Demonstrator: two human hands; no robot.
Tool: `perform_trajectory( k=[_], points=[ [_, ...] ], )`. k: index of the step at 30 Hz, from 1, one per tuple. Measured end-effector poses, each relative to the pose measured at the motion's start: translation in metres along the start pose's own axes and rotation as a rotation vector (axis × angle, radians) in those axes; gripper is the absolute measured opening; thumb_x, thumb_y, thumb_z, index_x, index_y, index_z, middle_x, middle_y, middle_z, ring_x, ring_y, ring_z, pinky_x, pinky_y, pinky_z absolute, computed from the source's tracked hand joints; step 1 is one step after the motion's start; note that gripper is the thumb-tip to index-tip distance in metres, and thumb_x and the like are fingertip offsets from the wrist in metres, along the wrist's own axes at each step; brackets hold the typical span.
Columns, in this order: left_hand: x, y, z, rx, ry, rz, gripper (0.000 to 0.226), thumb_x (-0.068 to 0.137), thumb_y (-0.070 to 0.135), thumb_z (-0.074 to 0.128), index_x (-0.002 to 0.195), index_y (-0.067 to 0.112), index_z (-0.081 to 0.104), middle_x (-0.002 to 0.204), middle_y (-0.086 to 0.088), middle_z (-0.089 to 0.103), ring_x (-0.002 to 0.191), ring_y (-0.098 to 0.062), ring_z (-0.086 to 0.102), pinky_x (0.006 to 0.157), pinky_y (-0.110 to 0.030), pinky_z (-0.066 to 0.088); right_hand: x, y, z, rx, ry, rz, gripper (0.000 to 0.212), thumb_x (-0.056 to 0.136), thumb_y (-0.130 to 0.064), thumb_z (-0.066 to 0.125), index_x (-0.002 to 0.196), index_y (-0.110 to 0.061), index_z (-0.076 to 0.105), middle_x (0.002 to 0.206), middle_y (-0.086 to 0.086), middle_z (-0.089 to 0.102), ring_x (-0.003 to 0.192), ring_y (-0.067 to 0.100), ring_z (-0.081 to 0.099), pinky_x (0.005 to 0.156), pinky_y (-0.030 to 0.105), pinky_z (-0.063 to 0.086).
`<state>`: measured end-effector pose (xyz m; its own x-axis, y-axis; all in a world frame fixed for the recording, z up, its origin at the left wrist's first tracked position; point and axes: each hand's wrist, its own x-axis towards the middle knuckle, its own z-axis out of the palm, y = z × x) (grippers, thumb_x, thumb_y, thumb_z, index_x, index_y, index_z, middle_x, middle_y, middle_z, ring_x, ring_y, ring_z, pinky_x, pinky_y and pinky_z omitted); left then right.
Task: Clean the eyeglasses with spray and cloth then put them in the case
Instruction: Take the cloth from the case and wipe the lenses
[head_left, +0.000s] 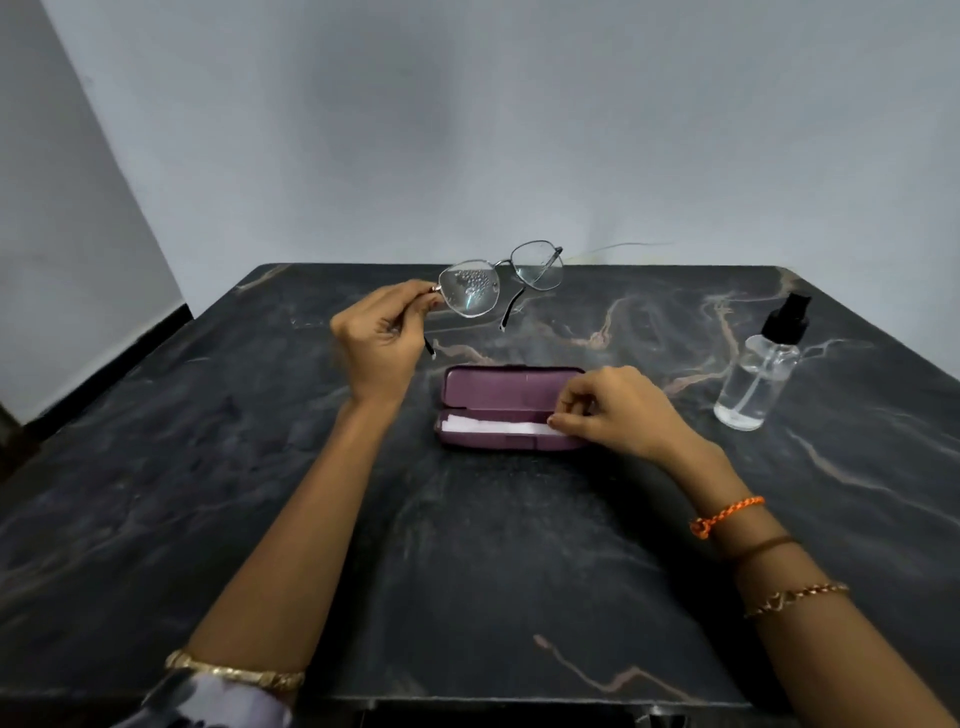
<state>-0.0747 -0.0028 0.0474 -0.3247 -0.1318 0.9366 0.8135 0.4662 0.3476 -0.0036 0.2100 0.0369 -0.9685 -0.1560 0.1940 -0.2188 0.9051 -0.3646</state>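
Thin metal-framed eyeglasses (501, 278) hang above the far middle of the table, temples unfolded, with spray droplets on the left lens. My left hand (382, 340) grips them at the left hinge. An open purple case (498, 387) lies at the table's middle, and a folded white cloth (493, 426) rests in its lower half. My right hand (615, 410) is at the case's right end, fingertips pinching the cloth's right end. A clear spray bottle (758, 371) with a black nozzle stands to the right, apart from both hands.
The dark marble-patterned table (208, 467) stretches toward a grey wall. Its far edge runs just behind the glasses, and its left edge drops off toward a dark floor strip. Bracelets circle both wrists.
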Motion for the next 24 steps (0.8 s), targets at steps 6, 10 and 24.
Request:
perform_trajectory(
  k=[6, 10, 24],
  points=[
    [0.001, 0.002, 0.001, -0.002, -0.003, 0.025, 0.007, 0.071, -0.013, 0.067, 0.077, -0.011, 0.07, 0.068, -0.018, 0.07, 0.064, -0.011, 0.062, 0.064, -0.008, 0.048, -0.002, -0.006, -0.001, -0.203, 0.046, 0.028, 0.022, 0.072, -0.043, 0.071, 0.078, -0.021, 0.073, 0.076, -0.002, 0.07, 0.081, 0.02, 0.062, 0.064, 0.03, 0.049],
    [-0.001, 0.005, 0.002, -0.001, -0.012, 0.033, 0.005, 0.071, -0.011, 0.068, 0.076, -0.011, 0.07, 0.069, -0.019, 0.07, 0.062, -0.014, 0.063, 0.062, -0.011, 0.049, -0.001, -0.009, 0.002, -0.278, 0.018, 0.065, 0.026, 0.073, -0.045, 0.069, 0.081, -0.02, 0.073, 0.083, 0.005, 0.073, 0.089, 0.025, 0.062, 0.068, 0.033, 0.048],
    [-0.003, 0.003, 0.004, 0.026, -0.046, 0.053, 0.005, 0.07, -0.013, 0.07, 0.075, -0.011, 0.07, 0.068, -0.019, 0.071, 0.065, -0.007, 0.06, 0.065, -0.003, 0.047, -0.005, -0.009, 0.005, -0.091, 0.086, -0.05, 0.016, 0.085, -0.026, 0.055, 0.069, -0.02, 0.057, 0.074, -0.001, 0.06, 0.082, 0.026, 0.054, 0.073, 0.037, 0.044]
  ],
)
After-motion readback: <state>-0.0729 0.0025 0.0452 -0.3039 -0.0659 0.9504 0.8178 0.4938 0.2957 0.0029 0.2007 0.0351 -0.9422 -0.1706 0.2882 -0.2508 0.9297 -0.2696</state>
